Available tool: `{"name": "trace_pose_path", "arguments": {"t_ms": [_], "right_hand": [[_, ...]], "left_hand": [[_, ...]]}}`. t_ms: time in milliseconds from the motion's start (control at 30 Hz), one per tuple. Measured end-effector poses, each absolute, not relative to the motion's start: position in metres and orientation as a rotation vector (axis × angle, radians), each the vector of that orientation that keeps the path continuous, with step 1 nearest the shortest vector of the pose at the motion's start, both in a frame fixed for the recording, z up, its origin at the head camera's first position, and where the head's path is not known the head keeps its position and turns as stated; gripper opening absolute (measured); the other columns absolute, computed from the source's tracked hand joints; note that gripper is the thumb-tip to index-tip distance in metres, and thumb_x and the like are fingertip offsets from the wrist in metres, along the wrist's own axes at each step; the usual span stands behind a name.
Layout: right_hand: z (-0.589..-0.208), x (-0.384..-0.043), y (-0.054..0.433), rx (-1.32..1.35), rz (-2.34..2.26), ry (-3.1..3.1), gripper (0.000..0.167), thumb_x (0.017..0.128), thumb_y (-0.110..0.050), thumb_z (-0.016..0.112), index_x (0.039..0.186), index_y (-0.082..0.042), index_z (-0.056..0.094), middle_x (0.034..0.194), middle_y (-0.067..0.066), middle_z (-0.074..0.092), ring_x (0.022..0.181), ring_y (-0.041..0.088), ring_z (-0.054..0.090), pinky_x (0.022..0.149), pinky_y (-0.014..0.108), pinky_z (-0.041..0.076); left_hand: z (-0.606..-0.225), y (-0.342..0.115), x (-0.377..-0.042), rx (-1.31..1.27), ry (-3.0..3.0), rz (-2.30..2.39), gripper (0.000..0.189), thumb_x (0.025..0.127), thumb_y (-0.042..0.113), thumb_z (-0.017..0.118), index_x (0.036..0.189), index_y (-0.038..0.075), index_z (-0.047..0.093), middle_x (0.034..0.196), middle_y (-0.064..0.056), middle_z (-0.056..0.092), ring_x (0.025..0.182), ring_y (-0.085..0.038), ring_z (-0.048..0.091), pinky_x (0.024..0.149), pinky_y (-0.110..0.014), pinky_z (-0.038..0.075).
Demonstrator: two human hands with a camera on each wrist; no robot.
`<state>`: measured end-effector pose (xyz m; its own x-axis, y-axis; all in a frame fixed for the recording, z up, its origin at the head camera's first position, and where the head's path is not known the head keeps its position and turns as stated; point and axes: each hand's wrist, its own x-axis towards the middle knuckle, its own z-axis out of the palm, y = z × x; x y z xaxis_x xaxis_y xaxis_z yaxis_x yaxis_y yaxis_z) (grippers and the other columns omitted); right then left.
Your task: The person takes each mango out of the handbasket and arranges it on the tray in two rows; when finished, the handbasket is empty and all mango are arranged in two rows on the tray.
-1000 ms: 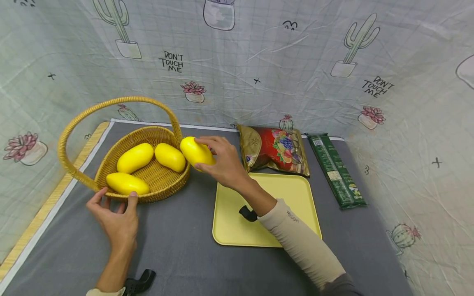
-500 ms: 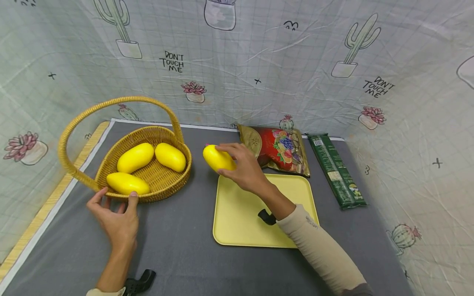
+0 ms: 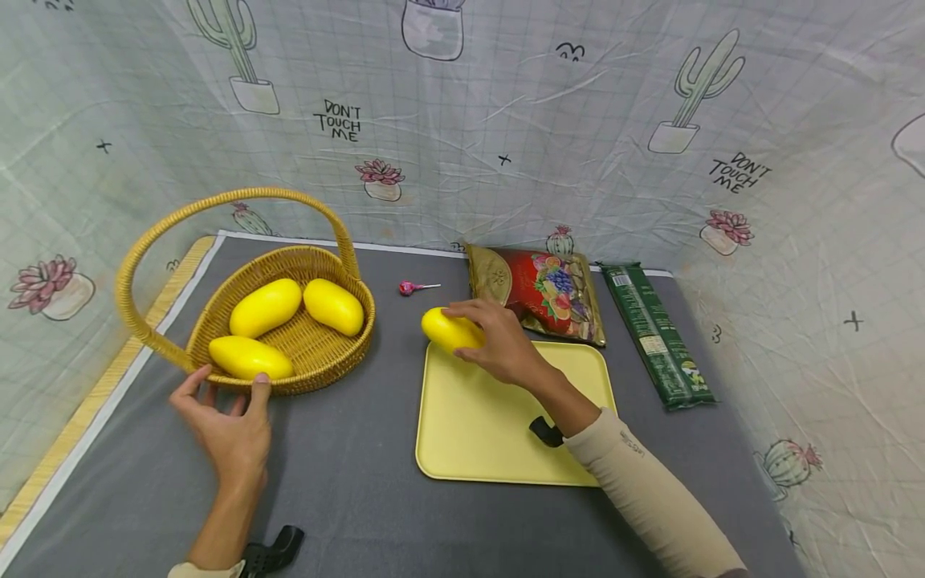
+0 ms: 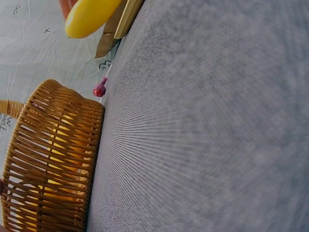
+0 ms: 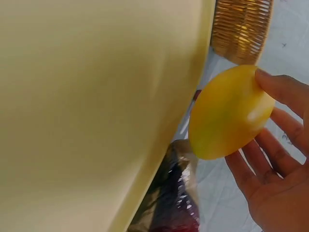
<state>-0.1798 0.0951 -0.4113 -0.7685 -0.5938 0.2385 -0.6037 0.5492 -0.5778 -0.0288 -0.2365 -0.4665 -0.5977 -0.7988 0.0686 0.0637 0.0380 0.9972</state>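
My right hand grips a yellow mango above the far left part of the pale yellow tray. In the right wrist view the thumb and fingers close around one end of that mango. At the left stands a wicker basket with a tall arched handle, holding three more mangoes. My left hand holds the basket's near rim between thumb and fingers. Most of the left hand is out of the left wrist view, where the basket's side shows.
A pink lollipop lies on the grey cloth between basket and bags. Behind the tray is a red and gold snack bag. A long green packet lies at the right. A printed curtain hangs behind the table.
My right hand has carried the mango from the basket's right rim rightward and nearer, over the tray's edge. The lollipop has come into full sight. My left hand stays on the basket.
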Motion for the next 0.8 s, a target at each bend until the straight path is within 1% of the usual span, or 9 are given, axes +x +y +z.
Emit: {"name": "trace_pose_path", "arguments": {"t_ms": [33, 100, 333, 467, 567, 800], "right_hand": [[-0.412, -0.18, 0.097, 1.071, 1.027, -2.759, 0.059, 0.085, -0.011, 0.09, 0.141, -0.011, 0.07, 0.145, 0.006, 0.069, 0.135, 0.031, 0.06, 0.119, 0.057, 0.041], [-0.414, -0.179, 0.1, 1.081, 1.013, -2.78, 0.059, 0.085, -0.011, 0.09, 0.14, -0.011, 0.07, 0.145, 0.006, 0.069, 0.134, 0.03, 0.061, 0.116, 0.056, 0.044], [-0.418, -0.177, 0.107, 1.117, 0.98, -2.861, 0.059, 0.086, -0.009, 0.089, 0.141, -0.013, 0.069, 0.15, 0.006, 0.065, 0.143, 0.032, 0.056, 0.124, 0.061, 0.033], [-0.421, -0.177, 0.107, 1.14, 0.957, -2.866, 0.057, 0.086, -0.008, 0.089, 0.14, -0.012, 0.07, 0.15, 0.006, 0.065, 0.143, 0.032, 0.056, 0.128, 0.059, 0.028], [-0.423, -0.176, 0.107, 1.15, 0.945, -2.867, 0.057, 0.085, -0.006, 0.089, 0.139, -0.011, 0.071, 0.149, 0.007, 0.066, 0.142, 0.032, 0.057, 0.13, 0.056, 0.026], [-0.426, -0.176, 0.106, 1.175, 0.887, -2.888, 0.057, 0.086, -0.007, 0.088, 0.14, -0.011, 0.071, 0.15, 0.007, 0.065, 0.144, 0.032, 0.055, 0.131, 0.057, 0.023]], "left_hand": [[-0.466, -0.236, -0.029, 0.754, -1.648, -1.637, 0.071, 0.094, 0.009, 0.077, 0.15, 0.025, 0.037, 0.166, 0.0, 0.025, 0.154, -0.02, 0.03, 0.118, -0.05, 0.033], [-0.467, -0.236, -0.029, 0.751, -1.642, -1.639, 0.071, 0.094, 0.009, 0.077, 0.15, 0.024, 0.037, 0.166, -0.001, 0.025, 0.154, -0.021, 0.03, 0.118, -0.05, 0.033], [-0.467, -0.236, -0.029, 0.755, -1.649, -1.628, 0.07, 0.094, 0.01, 0.076, 0.15, 0.026, 0.037, 0.166, -0.001, 0.025, 0.154, -0.021, 0.03, 0.118, -0.049, 0.033], [-0.467, -0.237, -0.029, 0.74, -1.651, -1.626, 0.07, 0.094, 0.009, 0.076, 0.15, 0.025, 0.037, 0.165, -0.002, 0.026, 0.153, -0.021, 0.031, 0.116, -0.05, 0.036], [-0.467, -0.237, -0.029, 0.729, -1.652, -1.628, 0.07, 0.094, 0.008, 0.076, 0.15, 0.024, 0.038, 0.165, -0.002, 0.027, 0.153, -0.021, 0.031, 0.114, -0.05, 0.038], [-0.467, -0.237, -0.029, 0.726, -1.654, -1.625, 0.069, 0.094, 0.008, 0.077, 0.15, 0.024, 0.039, 0.164, -0.002, 0.028, 0.152, -0.02, 0.032, 0.113, -0.05, 0.04]]}}
